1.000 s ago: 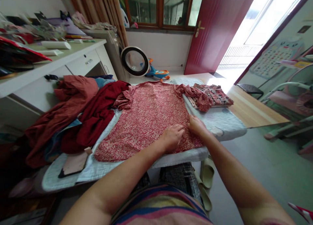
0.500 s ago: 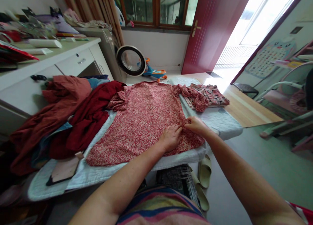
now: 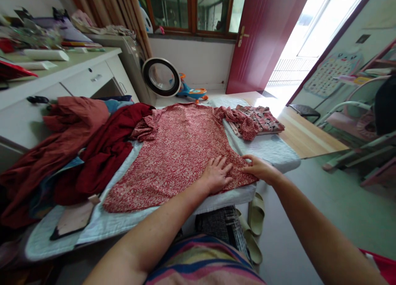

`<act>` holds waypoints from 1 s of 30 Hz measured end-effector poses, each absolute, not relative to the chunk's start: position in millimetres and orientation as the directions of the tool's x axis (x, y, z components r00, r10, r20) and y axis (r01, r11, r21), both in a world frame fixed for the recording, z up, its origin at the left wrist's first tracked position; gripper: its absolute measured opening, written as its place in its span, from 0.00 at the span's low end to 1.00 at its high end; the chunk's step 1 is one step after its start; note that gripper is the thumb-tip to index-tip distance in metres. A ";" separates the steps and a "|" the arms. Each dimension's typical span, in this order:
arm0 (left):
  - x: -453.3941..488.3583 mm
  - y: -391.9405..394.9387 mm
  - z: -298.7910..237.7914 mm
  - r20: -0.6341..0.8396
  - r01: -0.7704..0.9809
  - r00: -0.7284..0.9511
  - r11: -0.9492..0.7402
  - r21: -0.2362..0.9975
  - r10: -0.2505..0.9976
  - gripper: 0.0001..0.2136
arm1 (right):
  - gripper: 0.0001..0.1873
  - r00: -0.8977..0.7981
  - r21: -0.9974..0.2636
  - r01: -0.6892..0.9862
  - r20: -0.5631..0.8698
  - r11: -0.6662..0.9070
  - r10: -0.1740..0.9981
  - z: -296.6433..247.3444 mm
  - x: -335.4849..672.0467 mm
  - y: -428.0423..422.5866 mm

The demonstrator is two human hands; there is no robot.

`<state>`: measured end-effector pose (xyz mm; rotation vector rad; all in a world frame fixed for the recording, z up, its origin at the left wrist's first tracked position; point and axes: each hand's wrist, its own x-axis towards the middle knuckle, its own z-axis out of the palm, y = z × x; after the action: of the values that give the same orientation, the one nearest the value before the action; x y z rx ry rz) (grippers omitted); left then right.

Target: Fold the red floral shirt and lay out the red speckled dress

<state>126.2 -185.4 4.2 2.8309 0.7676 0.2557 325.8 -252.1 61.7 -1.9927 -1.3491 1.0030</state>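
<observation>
A red blouse [image 3: 182, 149] with a small pale floral print lies spread out over the padded pale-blue cover [image 3: 272, 151]. Flat on its lower right part rests my left hand [image 3: 215, 175], fingers spread. My right hand [image 3: 258, 169] touches the blouse's right side edge, with its thumb and fingers apart. Both sleeves lie bunched near the top of the garment. The right sleeve reaches over a folded pink patterned garment [image 3: 269, 119].
Left of the blouse, a dark red garment [image 3: 108, 149] and a rust-coloured garment [image 3: 74, 116] lie heaped. A phone-like flat item [image 3: 74, 219] sits at the near left corner. Beyond are a washing machine's round door [image 3: 161, 76] and a blue ride-on toy [image 3: 192, 92]. Slippers [image 3: 256, 215] lie below.
My right hand has loosened from its pinch and moved slightly right and down along the blouse's edge. My left hand's fingers have spread wider. The view has shifted slightly.
</observation>
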 end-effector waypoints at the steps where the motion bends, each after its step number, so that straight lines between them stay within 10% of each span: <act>1: 127.3 -187.5 4.3 0.111 0.471 0.856 -0.850 0.234 0.505 0.28 | 0.26 0.247 -0.707 0.592 -0.296 -0.386 0.923 62.0 327.6 -254.2; 10: 125.3 -196.1 7.9 0.041 0.380 0.915 -0.893 0.240 0.401 0.28 | 0.25 0.300 0.024 0.954 -0.158 -0.300 0.941 84.8 318.1 -269.3; 19: 118.6 -213.6 17.2 0.150 0.167 0.953 -0.867 0.469 0.264 0.22 | 0.16 0.064 -0.362 0.932 0.146 -0.007 0.987 48.8 293.5 -211.0; 24: 73.0 -188.5 31.1 0.247 0.207 0.815 -0.662 0.721 0.524 0.18 | 0.13 0.101 -0.215 0.972 0.025 -0.093 0.995 34.9 292.4 -197.5; 30: -20.4 -120.7 24.0 0.147 0.832 0.444 -0.467 0.297 0.884 0.19 | 0.15 0.044 -0.185 0.983 0.209 -0.004 0.977 28.3 277.0 -180.2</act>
<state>-20.4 -120.7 24.0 2.5107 1.5096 0.4209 277.0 -180.2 28.3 -2.0468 -1.9974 -0.0295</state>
